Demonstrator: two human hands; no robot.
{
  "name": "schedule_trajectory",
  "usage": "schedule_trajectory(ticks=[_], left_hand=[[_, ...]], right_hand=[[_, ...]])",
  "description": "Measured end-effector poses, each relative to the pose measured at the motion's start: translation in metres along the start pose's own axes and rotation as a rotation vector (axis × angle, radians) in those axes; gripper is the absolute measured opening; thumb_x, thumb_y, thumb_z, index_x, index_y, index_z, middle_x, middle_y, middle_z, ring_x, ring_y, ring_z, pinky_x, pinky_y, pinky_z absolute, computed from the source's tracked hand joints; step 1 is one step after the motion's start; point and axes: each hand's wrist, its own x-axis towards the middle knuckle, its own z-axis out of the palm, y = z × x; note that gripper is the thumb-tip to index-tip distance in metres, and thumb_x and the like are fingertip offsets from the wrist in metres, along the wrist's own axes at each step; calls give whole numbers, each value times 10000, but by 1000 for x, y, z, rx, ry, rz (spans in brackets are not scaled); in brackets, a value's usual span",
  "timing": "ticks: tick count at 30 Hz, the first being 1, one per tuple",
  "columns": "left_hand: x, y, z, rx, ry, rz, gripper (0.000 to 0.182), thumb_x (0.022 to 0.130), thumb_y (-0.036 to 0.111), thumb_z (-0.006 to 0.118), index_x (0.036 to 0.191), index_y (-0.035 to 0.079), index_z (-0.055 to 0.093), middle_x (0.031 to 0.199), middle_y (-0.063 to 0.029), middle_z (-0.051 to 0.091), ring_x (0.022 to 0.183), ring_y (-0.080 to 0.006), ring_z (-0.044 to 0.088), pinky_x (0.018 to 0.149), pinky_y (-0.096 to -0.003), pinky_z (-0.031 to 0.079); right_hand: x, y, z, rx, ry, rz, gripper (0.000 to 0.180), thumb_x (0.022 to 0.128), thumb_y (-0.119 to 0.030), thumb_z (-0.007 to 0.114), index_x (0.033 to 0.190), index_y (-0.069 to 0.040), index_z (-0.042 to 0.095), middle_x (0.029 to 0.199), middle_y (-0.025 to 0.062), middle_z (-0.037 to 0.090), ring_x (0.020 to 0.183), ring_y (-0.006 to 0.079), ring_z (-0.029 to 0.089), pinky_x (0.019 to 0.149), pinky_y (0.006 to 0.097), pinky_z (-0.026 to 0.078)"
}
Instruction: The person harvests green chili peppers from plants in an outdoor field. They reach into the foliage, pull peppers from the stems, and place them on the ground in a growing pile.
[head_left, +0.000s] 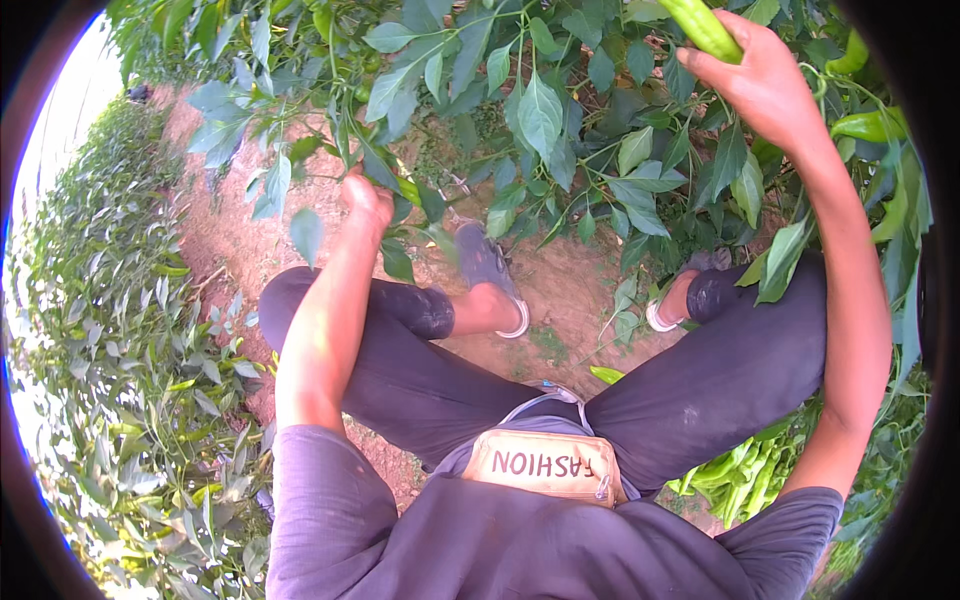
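Note:
In the upper right, my right hand (757, 79) grips a long light-green pepper (701, 26) between thumb and fingers, its far end cut off by the top of the view. My left hand (367, 199) is raised at upper left among the leaves of a pepper plant (540, 112), with its fingers mostly hidden. Right beside it another green pepper (409, 191) shows between leaves; whether the fingers hold it or a stem is unclear. More green peppers hang near my right forearm, one pepper (870, 126) at the right rim.
A heap of picked green peppers (739, 476) lies on the ground beside my right thigh. One loose pepper (606, 373) rests between my legs. Another row of plants (112, 337) runs along the left, past bare soil (225, 217). A tan waist pouch (544, 465) bears writing.

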Motion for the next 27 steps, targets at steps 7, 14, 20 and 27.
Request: schedule_trajectory(ticks=[7, 14, 20, 27], left_hand=[[-97, 43, 11, -58, -545, -374, 357, 1156, 380, 484, 1057, 42, 544, 896, -69, 567, 727, -166, 533, 642, -316, 534], [-135, 15, 6, 306, -360, -394, 259, 1148, 341, 503, 998, 140, 443, 754, -57, 533, 573, -190, 503, 501, -349, 454], [-97, -19, 10, 180, -181, -87, 171, 1086, 179, 528, 1222, 84, 568, 1090, -114, 666, 950, -254, 627, 943, -438, 519], [-54, 53, 14, 197, -148, 581, 194, 1117, 187, 545, 1006, 47, 621, 954, -105, 660, 888, -204, 626, 874, -393, 540]], right_hand=[[6, 15, 6, -162, -41, -54, 284, 906, -222, 779, 1120, -37, 753, 866, 68, 709, 824, 153, 667, 810, 366, 547], [12, 61, 2, -262, 19, -157, 318, 932, -261, 773, 1075, 1, 665, 772, 69, 643, 723, 151, 592, 702, 365, 500], [2, 64, -8, -250, 33, -154, 282, 935, -241, 778, 1048, -4, 676, 746, 48, 609, 703, 139, 554, 687, 350, 485], [-7, 70, -19, -273, 64, -157, 327, 906, -271, 790, 1062, 0, 694, 754, 89, 636, 708, 183, 598, 707, 385, 505]])
